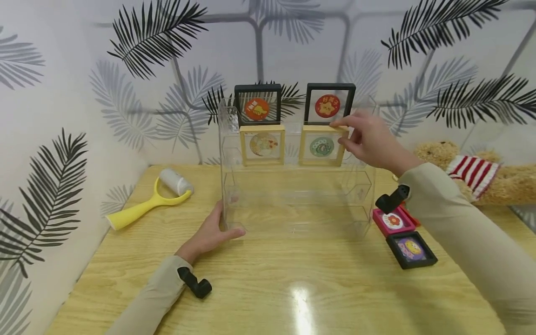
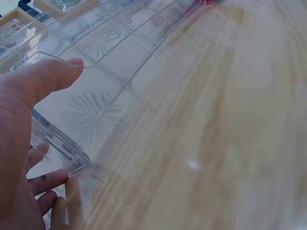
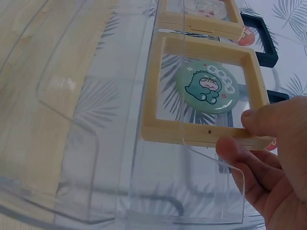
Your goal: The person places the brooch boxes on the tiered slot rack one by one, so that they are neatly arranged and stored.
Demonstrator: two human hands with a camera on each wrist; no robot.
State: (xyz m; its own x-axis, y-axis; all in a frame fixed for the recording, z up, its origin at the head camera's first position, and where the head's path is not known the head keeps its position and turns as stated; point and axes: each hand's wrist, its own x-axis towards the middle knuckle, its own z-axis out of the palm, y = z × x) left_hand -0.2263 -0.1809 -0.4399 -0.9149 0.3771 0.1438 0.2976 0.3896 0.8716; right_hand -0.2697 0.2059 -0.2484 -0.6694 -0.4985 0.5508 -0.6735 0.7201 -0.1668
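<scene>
- Head view, in hand: the right hand (image 1: 370, 139) pinches the right edge of the near yellow frame (image 1: 320, 163), which holds a green badge (image 1: 322, 147) and stands in the clear rack (image 1: 301, 228); the left hand (image 1: 209, 233) grips the rack's lower left side
- Head view, done: the left yellow frame (image 1: 263, 163), left black frame (image 1: 257, 87) and right black frame (image 1: 331, 86) stand in the upper tiers
- Head view, remaining: the pink frame (image 1: 378, 221) and loose black frame (image 1: 420, 264) lie on the table (image 1: 259, 284), apparently awaiting placement
- Left wrist view: thumb in front, fingers around the side panel, presumably steadying
- Right wrist view: thumb and fingers clasp the frame's corner; placement appears nearly complete, release pending
</scene>
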